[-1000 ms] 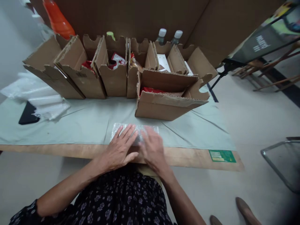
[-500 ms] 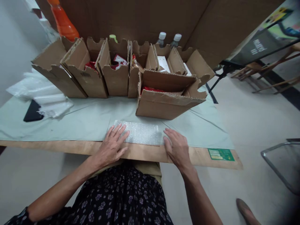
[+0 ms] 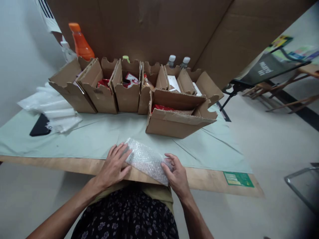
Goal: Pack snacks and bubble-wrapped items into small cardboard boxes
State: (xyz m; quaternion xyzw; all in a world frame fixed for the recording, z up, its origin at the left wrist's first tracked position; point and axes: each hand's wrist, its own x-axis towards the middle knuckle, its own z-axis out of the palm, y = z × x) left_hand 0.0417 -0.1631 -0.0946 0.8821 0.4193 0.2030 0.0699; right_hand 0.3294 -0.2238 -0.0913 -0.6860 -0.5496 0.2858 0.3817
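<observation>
A clear bubble wrap sheet (image 3: 146, 159) lies slanted at the front of the table, its right end hanging over the wooden edge. My left hand (image 3: 116, 162) rests with fingers spread, the fingertips on the sheet's left end. Around the right end, my right hand (image 3: 174, 167) curls its thumb and fingers and grips it. Beyond the sheet stands an open cardboard box (image 3: 179, 124) with red packaging inside.
Several open cardboard boxes (image 3: 99, 99) with packets form a row behind. An orange bottle (image 3: 83, 46) and white-capped bottles (image 3: 171, 61) rise behind them. At left, clear plastic bags (image 3: 61, 113) partly cover a dark flat object (image 3: 40, 126). A green label (image 3: 238, 179) sits at the front right edge.
My right hand has moved left and taken hold of the bubble wrap's right end. The sheet has turned, that end now nearer me. The left hand stays at its left end.
</observation>
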